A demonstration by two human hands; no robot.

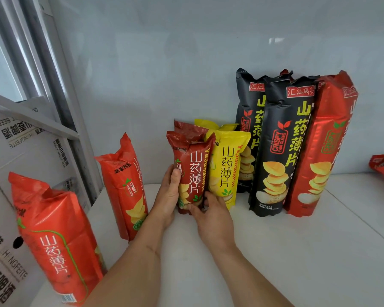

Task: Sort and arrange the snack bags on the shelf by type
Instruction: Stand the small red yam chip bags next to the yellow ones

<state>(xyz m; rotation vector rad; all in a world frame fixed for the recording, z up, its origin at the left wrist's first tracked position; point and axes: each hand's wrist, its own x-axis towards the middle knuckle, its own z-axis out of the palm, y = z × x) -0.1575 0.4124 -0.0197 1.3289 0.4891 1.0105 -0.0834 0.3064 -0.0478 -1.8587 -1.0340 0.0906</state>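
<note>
On the white shelf (pixel 297 251), two tall black bags (pixel 275 151) and a tall red bag (pixel 315 156) are standing at the right, with two yellow bags (pixel 226 165) just beside them. Two orange-red bags (pixel 53 235) are leaning at the left, against printed cardboard boxes (pixel 5 251). In the middle, the left hand (pixel 169 196) and right hand (pixel 213 216) are gripping a small dark red bag (pixel 191 171) upright, touching a yellow one, another dark red bag behind it.

A shop stockroom: white shelf (pixel 275 251) of snack bags (pixel 277 151) beside beer cartons (pixel 20 140).
</note>
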